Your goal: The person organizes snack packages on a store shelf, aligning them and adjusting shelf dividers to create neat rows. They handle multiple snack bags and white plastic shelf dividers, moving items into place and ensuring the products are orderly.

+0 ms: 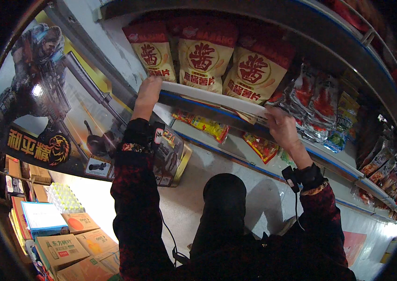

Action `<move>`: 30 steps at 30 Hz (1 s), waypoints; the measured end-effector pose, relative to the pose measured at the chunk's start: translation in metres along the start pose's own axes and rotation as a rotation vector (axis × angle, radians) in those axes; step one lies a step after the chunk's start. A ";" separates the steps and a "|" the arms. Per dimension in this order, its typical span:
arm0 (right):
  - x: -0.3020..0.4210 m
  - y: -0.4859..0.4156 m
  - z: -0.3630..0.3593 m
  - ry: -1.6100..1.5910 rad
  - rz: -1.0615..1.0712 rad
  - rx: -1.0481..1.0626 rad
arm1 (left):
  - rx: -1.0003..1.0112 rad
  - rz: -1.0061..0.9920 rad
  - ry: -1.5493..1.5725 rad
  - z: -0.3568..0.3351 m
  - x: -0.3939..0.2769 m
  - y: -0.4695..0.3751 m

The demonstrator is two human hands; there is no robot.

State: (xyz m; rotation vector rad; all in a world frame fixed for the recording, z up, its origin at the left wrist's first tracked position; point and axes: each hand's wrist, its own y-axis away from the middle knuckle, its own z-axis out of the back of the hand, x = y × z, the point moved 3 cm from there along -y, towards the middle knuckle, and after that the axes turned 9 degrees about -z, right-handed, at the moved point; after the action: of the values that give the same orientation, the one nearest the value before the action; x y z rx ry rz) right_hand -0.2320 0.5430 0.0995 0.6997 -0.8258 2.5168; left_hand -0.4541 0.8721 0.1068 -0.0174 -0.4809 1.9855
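A long white strip [212, 97], perhaps the rim of a tray or a board, runs along the front of a shelf. My left hand [148, 96] is closed around its left end, and my right hand [284, 126] grips the right end. Directly behind the strip stand three cream-and-red snack bags, a left one [151, 52], a middle one [203, 56] and a right one [257, 72]. Silver-and-red packets [319, 98] stand on the shelf beyond my right hand. Whatever the strip joins onto is hidden by its front edge.
Below, a lower shelf [216, 147] holds a yellow-red packet [205, 126] and another packet [261, 145]. At left is a large printed toy-gun box [89, 116]. Cardboard cartons [61, 249] and a tray of eggs [64, 198] sit at lower left. A cable hangs from each wrist.
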 end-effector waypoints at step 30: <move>0.000 0.006 -0.003 0.224 0.168 0.055 | 0.071 0.021 -0.042 -0.012 -0.021 0.010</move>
State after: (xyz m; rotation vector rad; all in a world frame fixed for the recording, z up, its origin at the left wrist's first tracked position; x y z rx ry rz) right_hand -0.2361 0.5406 0.0946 0.3686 -0.7657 2.7140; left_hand -0.4502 0.8543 0.0884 0.0640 -0.4392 2.0257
